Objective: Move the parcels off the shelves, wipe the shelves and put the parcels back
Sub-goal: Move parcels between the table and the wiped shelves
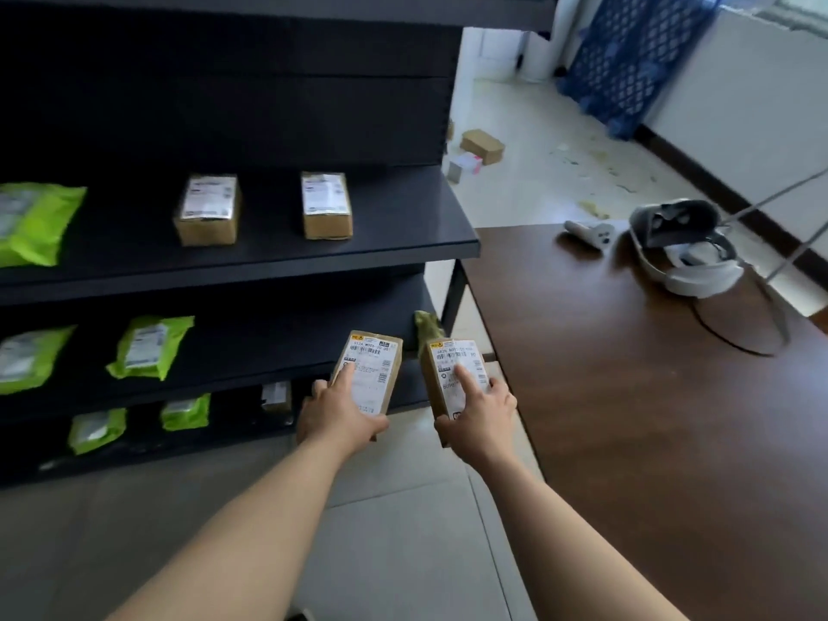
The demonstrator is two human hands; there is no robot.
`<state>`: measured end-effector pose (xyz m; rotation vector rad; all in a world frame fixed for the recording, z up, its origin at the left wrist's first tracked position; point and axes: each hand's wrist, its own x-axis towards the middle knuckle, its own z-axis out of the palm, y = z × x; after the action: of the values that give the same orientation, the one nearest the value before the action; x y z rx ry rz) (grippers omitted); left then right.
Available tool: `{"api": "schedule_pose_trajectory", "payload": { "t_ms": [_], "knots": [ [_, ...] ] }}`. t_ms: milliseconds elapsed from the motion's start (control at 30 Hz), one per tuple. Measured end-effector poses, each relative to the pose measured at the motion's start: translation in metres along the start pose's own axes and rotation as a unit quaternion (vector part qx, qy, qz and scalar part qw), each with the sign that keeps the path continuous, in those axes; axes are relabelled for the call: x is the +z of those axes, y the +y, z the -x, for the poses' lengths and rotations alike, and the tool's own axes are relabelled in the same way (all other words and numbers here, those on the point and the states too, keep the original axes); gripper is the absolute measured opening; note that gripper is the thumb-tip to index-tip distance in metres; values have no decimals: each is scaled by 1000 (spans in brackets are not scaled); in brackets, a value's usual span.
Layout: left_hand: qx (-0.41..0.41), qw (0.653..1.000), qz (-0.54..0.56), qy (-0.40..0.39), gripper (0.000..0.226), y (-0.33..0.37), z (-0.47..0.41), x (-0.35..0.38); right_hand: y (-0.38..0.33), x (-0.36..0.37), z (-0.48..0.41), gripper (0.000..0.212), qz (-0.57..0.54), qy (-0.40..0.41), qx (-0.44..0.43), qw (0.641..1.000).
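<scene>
My left hand (338, 414) grips a small brown parcel (374, 358) with a white label, index finger along its top. My right hand (477, 414) grips a second labelled brown parcel (448, 356) the same way. Both parcels are held in the air at the right end of the second black shelf (251, 360), between the shelving and the table. The upper shelf (394, 244) bears two more brown boxes (207, 209) (326, 204) and a green mailer bag (31, 221). Green bags (150, 347) (27, 358) lie on the second shelf. A crumpled olive cloth (425, 324) sits at that shelf's right end.
A dark brown table (649, 419) stands right of the shelving with a white headset (681, 248), a controller (587, 233) and a cable on it. The lowest shelf holds green bags (96, 430) and a box (275, 396). Boxes (481, 147) lie on the tiled floor; a blue pallet (636, 56) leans on the wall.
</scene>
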<state>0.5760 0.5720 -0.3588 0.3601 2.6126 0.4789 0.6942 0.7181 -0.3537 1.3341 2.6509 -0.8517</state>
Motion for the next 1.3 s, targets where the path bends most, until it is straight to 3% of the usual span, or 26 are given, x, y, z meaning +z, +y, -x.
{"api": "schedule_pose_trajectory", "payload": {
  "t_ms": [433,900,1300],
  "knots": [
    [-99,995,2,14,99,-163,-81,-67,-149,110,-24,76,26,-52,-48,997],
    [-159,986,43,39,87,-202,-219,-16,-165,221,-156,73,55,-54,-73,994],
    [-117,988,55,82,92,-216,-343,46,-161,306,-277,70,57,-21,-90,994]
  ]
}}
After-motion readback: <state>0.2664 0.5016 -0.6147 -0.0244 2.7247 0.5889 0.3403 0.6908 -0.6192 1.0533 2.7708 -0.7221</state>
